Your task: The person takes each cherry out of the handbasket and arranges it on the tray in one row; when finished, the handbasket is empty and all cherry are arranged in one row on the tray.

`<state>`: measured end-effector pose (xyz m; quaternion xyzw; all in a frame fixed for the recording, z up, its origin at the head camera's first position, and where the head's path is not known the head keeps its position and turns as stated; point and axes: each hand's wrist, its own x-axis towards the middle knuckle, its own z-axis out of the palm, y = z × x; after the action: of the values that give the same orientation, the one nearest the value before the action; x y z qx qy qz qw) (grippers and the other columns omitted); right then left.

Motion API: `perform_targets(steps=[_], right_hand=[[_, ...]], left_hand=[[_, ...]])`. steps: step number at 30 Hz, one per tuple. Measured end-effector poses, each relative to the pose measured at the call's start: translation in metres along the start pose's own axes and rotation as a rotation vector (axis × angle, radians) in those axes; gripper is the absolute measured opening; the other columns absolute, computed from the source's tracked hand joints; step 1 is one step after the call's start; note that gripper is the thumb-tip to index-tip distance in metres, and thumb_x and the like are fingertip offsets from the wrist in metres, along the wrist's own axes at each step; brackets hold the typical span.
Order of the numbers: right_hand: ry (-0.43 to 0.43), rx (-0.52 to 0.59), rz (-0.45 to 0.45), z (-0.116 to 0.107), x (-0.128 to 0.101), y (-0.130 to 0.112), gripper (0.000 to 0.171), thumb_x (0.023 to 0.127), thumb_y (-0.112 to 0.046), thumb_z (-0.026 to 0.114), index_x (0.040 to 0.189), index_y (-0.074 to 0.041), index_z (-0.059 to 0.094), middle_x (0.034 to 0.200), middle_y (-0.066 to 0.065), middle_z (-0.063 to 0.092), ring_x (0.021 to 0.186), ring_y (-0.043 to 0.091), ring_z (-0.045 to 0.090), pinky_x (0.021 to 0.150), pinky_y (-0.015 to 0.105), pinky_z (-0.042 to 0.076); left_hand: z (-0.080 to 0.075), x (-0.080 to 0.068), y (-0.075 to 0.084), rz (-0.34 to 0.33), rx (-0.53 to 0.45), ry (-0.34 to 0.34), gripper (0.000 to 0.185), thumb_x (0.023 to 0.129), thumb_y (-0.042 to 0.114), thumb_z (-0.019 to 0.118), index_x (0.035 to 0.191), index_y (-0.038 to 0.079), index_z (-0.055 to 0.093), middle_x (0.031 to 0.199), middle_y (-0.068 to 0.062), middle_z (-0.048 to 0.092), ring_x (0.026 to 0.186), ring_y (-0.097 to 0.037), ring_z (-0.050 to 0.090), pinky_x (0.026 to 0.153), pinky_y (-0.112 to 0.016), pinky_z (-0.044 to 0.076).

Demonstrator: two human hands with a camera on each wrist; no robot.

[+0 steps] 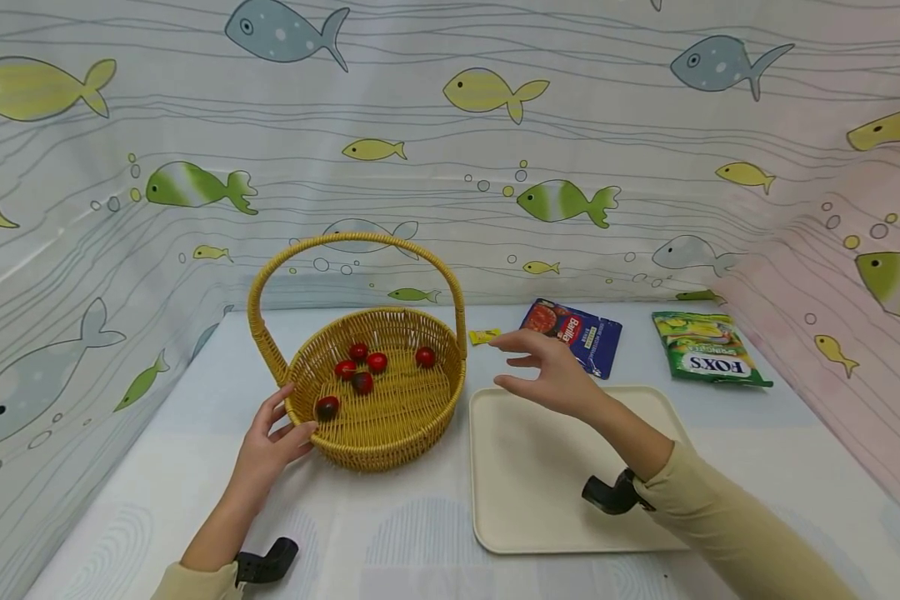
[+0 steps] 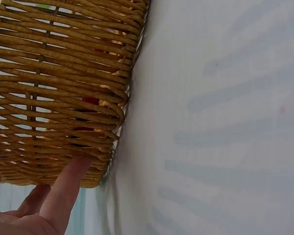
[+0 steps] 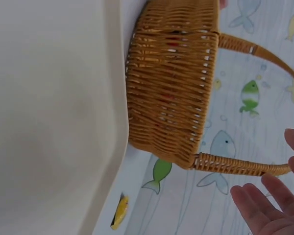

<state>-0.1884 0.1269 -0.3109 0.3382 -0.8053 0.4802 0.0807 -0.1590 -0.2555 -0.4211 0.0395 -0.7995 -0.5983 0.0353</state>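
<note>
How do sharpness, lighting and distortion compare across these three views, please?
Head view: even light, wide-angle bowing at the edges, right hand slightly soft. Left wrist view: wicker basket sharp, tablecloth washed out. Right wrist view: cream tray smooth and featureless.

- The basket (image 1: 378,400) was open from above, but its arched handle (image 1: 356,243) spanned the middle from left rim to right rim.
- The left hand (image 1: 270,446) lay against the basket's near-left wall, blocking that side.
- The right hand (image 1: 551,375) hovered over the tray (image 1: 525,492), just right of the basket, fingers spread.
- The tray sat close beside the basket, leaving only a narrow gap.
- Behind the tray lay a candy (image 1: 484,336), a blue packet (image 1: 573,336) and a green packet (image 1: 708,350).
- Bare table stretched in front of the basket.
</note>
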Motion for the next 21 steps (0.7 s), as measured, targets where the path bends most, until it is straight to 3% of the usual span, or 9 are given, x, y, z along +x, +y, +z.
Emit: perform_targets(steps=[9,14,21], right_hand=[[-0.066,0.098,-0.020,0.021,0.019,0.033,0.043,0.079,0.000,0.072,0.119,0.004,0.057,0.119,0.017,0.058,0.111,0.031,0.055,0.085,0.042,0.050],[-0.102,0.107,-0.031,0.029,0.030,0.030,0.041,0.080,-0.004,0.071,0.118,0.001,0.058,0.117,0.013,0.059,0.109,0.029,0.056,0.085,0.039,0.051],[-0.159,0.123,0.023,0.040,0.047,0.028,0.040,0.081,-0.006,0.071,0.119,-0.003,0.058,0.118,0.009,0.060,0.108,0.022,0.056,0.086,0.045,0.050]], left_hand=[[0.000,0.005,-0.010,0.005,0.013,0.015,0.075,0.088,0.032,0.064,0.148,0.028,0.020,0.145,-0.022,0.022,0.120,-0.041,0.041,0.077,-0.033,0.054],[-0.001,0.004,-0.009,0.015,0.010,0.015,0.074,0.088,0.032,0.064,0.148,0.028,0.020,0.144,-0.022,0.022,0.120,-0.041,0.041,0.076,-0.032,0.054],[0.000,0.003,-0.008,0.009,0.003,0.012,0.074,0.088,0.030,0.064,0.148,0.028,0.020,0.145,-0.022,0.022,0.121,-0.041,0.041,0.077,-0.032,0.054]])
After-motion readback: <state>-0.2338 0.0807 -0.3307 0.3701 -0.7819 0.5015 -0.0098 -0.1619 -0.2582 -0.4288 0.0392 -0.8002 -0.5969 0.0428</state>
